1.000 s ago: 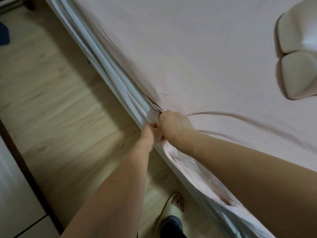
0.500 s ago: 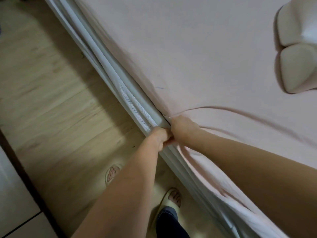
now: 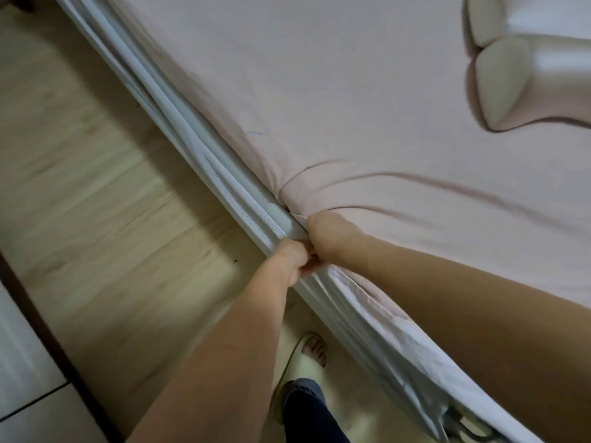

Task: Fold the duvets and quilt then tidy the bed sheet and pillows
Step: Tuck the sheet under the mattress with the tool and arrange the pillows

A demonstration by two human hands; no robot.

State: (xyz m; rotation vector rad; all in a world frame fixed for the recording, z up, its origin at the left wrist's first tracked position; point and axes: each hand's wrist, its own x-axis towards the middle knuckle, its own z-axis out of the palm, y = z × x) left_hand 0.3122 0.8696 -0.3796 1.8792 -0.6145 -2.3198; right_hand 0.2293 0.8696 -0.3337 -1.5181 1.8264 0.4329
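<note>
A pale pink bed sheet (image 3: 335,91) covers the mattress, with long creases running out to the right from my hands. My left hand (image 3: 292,260) grips the white mattress edging (image 3: 230,190) at the bed's side. Right beside it, my right hand (image 3: 326,231) has its fingers curled down into the gap, pinching the sheet's edge; its fingertips are hidden. Two cream pillows (image 3: 511,75) lie at the top right, one against the other.
Light wooden floor (image 3: 96,203) runs along the bed's left side. A white cabinet with a dark edge (image 3: 28,362) stands at the bottom left. My foot in a pale slipper (image 3: 307,359) is close to the bed.
Both hands have slid along the bed's side towards me, still together on the sheet's edge. The creases from the hands have lengthened, and my feet have shifted.
</note>
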